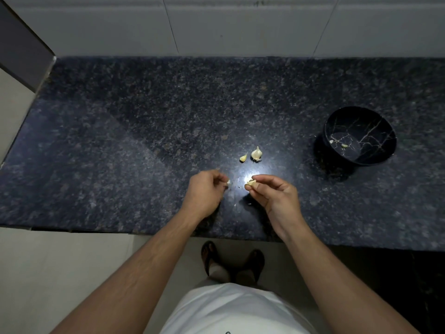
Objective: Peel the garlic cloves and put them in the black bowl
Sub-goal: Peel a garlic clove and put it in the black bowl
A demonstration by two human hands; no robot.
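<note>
Right hand (pixel 272 196) pinches a glossy clove (pixel 251 183); left hand (pixel 204 191) pinches papery skin (pixel 228 182)

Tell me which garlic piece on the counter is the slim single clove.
The left one: narrow, yellowish, pointed. The piece beside it is rounder and whiter.

You work on a polished, speckled dark stone counter (pixel 120 141) that throws back a bright glare. The black bowl (pixel 375 150) looks glossy and smooth, veined like marble. The small garlic bulb (pixel 256 154) wears dry, papery skin. The wall tiles (pixel 240 25) look smooth, faintly sheened.
</note>
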